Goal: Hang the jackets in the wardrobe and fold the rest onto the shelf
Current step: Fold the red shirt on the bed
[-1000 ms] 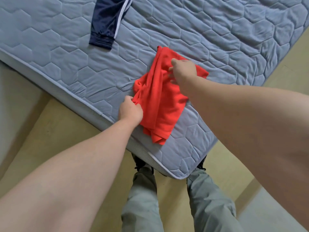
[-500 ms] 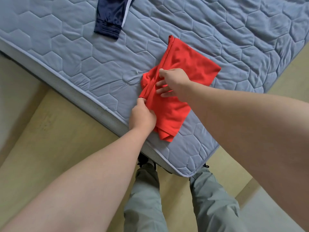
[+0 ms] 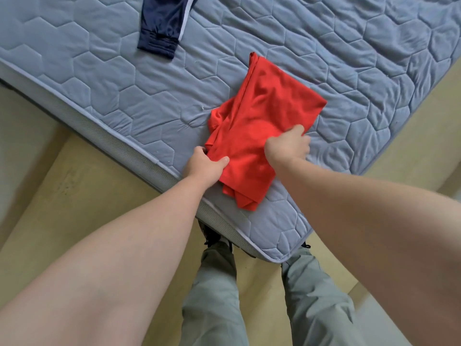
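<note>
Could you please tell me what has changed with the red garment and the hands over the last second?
The right hand moved from the red garment's far edge back to its near right side, and the garment now lies flatter and more spread on the mattress. The left hand slid slightly nearer along the left edge, still gripping it. The navy garment stayed where it was.

The mattress point(image 3: 324, 46) lay bare to the right of and beyond the red garment point(image 3: 259, 126), giving open quilted surface to move across. Far to the left, a navy sleeve point(image 3: 159, 28) took up a strip near the far edge. Both hands, the left hand point(image 3: 204, 166) and the right hand point(image 3: 287, 146), occupied the garment's near end at the mattress corner.
</note>
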